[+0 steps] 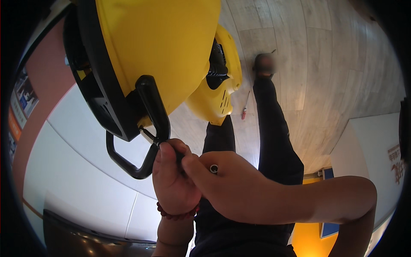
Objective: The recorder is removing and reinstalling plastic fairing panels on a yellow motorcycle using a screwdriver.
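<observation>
A large yellow machine housing (158, 47) with a black base fills the upper left. A black looped handle (156, 105) sticks out from its lower end. My left hand (173, 182), with a red bead bracelet at the wrist, is closed beside this handle, thumb and fingers pinched at a thin dark tool (147, 133) that points to the housing's edge. My right hand (222, 171) is closed against the left one, its fingers at the same spot. A small round metal end (213, 168) shows at my right hand; what it belongs to is hidden.
A screwdriver (244, 113) with a red handle lies on the wood floor (291, 81) near my outstretched foot. A second yellow part (220, 96) with slots rests beyond the housing, by my legs. White panels (85, 171) stand at left, a white box-like surface (364, 141) at right.
</observation>
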Motion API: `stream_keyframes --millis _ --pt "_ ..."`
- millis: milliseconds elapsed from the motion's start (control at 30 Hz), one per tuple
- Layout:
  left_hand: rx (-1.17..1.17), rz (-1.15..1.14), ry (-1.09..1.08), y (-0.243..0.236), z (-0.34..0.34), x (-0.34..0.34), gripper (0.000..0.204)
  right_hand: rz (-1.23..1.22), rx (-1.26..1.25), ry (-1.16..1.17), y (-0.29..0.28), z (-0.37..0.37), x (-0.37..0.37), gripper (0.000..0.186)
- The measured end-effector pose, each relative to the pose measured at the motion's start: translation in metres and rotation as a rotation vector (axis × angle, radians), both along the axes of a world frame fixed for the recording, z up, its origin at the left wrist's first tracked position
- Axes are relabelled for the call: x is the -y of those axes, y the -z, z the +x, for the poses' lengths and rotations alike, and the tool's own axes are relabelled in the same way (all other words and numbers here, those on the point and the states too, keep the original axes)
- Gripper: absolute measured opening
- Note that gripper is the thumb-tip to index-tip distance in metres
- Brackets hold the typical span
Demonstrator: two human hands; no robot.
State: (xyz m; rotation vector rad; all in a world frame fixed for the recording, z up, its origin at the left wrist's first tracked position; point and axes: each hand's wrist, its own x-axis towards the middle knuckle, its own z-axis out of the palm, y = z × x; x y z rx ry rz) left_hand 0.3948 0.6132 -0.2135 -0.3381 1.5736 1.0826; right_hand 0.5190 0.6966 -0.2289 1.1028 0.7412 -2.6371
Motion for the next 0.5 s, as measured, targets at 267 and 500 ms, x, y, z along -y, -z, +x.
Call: stream_keyframes --millis 267,500 --pt "0.116 -0.006 -0.06 0.002 -0.007 0.006 0.034 1.594 0.166 -0.405 -0.009 0.009 0.018 0.025" --pt "-0.18 -0.084 0.087 0.001 0.007 -0.005 0.037 0.477 -0.094 -0.219 0.005 0.006 0.011 0.035"
